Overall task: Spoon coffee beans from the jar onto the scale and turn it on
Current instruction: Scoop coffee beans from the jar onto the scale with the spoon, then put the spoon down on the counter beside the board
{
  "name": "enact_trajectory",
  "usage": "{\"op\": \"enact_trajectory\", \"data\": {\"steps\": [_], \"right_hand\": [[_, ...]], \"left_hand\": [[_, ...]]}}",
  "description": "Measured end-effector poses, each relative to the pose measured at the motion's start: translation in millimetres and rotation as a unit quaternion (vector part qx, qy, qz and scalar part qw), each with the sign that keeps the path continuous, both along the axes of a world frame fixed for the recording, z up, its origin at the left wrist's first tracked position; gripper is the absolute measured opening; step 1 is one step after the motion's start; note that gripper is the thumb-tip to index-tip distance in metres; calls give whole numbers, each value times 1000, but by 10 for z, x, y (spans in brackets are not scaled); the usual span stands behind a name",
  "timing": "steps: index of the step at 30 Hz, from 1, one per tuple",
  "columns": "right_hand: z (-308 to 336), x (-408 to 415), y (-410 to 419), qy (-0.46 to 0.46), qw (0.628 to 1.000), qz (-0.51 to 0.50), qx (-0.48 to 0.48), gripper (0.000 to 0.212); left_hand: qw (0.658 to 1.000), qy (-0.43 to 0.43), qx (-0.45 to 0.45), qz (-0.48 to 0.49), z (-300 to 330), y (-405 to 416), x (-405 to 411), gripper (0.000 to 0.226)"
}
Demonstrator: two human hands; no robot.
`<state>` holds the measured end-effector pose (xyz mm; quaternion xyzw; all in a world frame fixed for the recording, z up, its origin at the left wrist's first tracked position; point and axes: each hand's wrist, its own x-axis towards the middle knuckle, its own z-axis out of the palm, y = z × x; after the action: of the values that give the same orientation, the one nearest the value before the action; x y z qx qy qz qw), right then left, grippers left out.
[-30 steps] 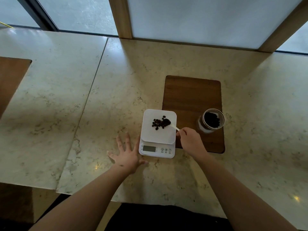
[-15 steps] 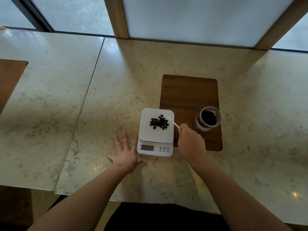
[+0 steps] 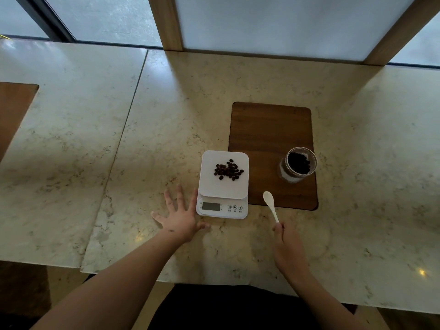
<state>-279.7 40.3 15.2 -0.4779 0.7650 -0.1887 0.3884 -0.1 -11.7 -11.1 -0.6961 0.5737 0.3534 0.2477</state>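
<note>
A white digital scale [image 3: 206, 186] stands on the marble counter, with a small heap of dark coffee beans [image 3: 228, 172] on its platform. Its display [image 3: 211, 206] looks blank and grey. To the right, an open glass jar [image 3: 298, 164] of beans stands on a wooden board [image 3: 269, 129]. My left hand [image 3: 179, 216] lies flat with fingers spread on the counter, touching the scale's left front corner. My right hand [image 3: 287, 239] holds a white spoon [image 3: 270, 204] by its handle end, right of the scale; the bowl looks empty.
The marble counter [image 3: 166, 115] has a seam running down its left part and a front edge close to my body. A second wooden inset [image 3: 14, 108] shows at the far left. Window frames stand along the back.
My right hand has pulled the spoon back from over the scale's platform, toward me and to the right. The beans stay heaped on the scale. My left hand has hardly moved.
</note>
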Motion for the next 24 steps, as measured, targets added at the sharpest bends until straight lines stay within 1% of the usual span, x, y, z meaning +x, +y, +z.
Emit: {"op": "enact_trajectory", "data": {"steps": [4, 9, 14, 15, 17, 19, 21, 22, 23, 24], "right_hand": [[-53, -54, 142, 4, 1000, 3, 9, 26], [-70, -44, 125, -2, 1000, 5, 3, 25], [-50, -9, 45, 27, 999, 25, -13, 26], [-41, -3, 41, 41, 998, 47, -27, 26], [0, 21, 37, 67, 988, 124, -60, 25], [57, 79, -5, 72, 969, 217, -90, 17], [71, 148, -88, 67, 953, 282, -94, 20], [67, 180, -133, 65, 954, 284, -73, 20], [61, 199, -171, 56, 963, 257, -50, 19], [59, 195, -202, 36, 978, 202, -35, 21]], "left_hand": [[1000, -3, 4, 0, 32, -4, -19, 115], [1000, -2, 7, -2, 47, 0, -26, 115], [1000, -4, 7, -2, 39, -3, -12, 116], [1000, -4, 6, -3, 37, 0, -9, 116], [1000, -3, 6, -3, 36, 8, -11, 116], [1000, -3, 6, -3, 44, 2, -19, 117], [1000, -2, 6, -3, 60, -5, -26, 117], [1000, -2, 7, -4, 73, -4, -24, 117], [1000, -1, 7, -4, 84, 1, -22, 117], [1000, -2, 7, -7, 91, -3, -25, 117]]}}
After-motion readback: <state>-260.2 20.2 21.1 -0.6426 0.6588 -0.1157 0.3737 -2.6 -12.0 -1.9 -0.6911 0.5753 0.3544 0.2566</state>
